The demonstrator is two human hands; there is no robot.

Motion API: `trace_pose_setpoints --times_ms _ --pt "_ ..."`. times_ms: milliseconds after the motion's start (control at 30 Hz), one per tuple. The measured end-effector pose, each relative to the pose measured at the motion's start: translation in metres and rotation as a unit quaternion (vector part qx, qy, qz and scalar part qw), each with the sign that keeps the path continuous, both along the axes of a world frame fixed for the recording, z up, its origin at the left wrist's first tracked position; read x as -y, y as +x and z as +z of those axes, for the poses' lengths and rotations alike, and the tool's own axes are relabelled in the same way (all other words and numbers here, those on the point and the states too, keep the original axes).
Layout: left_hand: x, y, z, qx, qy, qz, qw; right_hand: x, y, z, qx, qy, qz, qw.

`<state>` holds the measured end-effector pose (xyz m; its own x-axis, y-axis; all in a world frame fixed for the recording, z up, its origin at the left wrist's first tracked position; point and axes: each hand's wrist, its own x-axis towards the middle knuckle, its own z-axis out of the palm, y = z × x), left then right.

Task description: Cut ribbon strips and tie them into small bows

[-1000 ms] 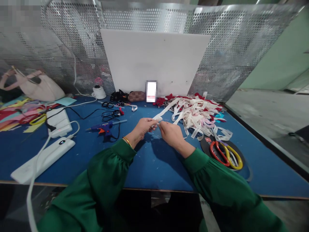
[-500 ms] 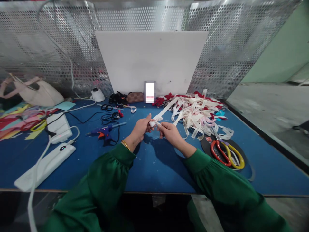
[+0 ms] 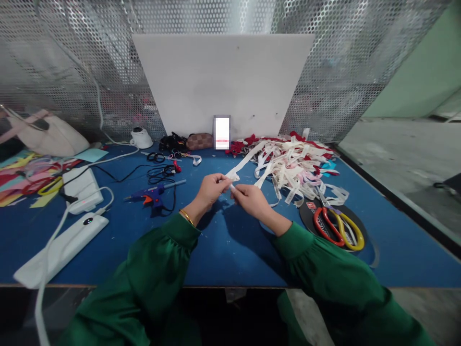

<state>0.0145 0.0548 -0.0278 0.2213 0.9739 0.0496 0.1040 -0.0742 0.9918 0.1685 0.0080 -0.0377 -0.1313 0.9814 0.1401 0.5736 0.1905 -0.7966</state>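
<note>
Over the middle of the blue table, my left hand [image 3: 213, 188] is closed in a pinch on a white ribbon [image 3: 235, 176], gathered into a small bunch at the fingertips. My right hand [image 3: 249, 198] pinches the same ribbon close by, the fingertips of both hands nearly touching. One length of the ribbon runs up and to the right toward a heap of white and red ribbon strips [image 3: 291, 168]. The exact shape of the folds between my fingers is partly hidden.
On the right, red-and-yellow-handled scissors [image 3: 338, 228] lie on a black disc. To the left are a blue glue gun [image 3: 153, 197], a white power bank [image 3: 63, 250] and coloured strips [image 3: 21, 178]. A white board [image 3: 223, 81] and a lit phone-like screen [image 3: 222, 133] stand behind.
My left hand's fingers have turned over the white bunch and cover more of it. My right hand has shifted slightly left and down, still pinching. The camera view has moved a little.
</note>
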Motion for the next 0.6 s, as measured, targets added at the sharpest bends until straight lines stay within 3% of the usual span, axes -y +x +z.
trace_pose_setpoints --times_ms 133,300,433,600 --pt "0.0022 0.0001 0.002 -0.012 0.011 -0.013 1.0 -0.0071 0.0039 0.0018 -0.16 -0.008 -0.095 0.983" --pt "0.0065 0.0015 0.0028 -0.064 0.021 -0.071 0.995 -0.0107 0.0042 -0.0001 -0.331 -0.054 -0.092 0.937" --pt "0.0069 0.003 0.0014 -0.028 -0.01 -0.078 0.997 -0.01 0.0034 0.0009 -0.377 -0.052 -0.111 0.918" --pt "0.0075 0.0041 0.0021 -0.003 -0.049 -0.056 0.997 -0.0105 0.0051 0.002 -0.364 -0.024 -0.132 0.922"
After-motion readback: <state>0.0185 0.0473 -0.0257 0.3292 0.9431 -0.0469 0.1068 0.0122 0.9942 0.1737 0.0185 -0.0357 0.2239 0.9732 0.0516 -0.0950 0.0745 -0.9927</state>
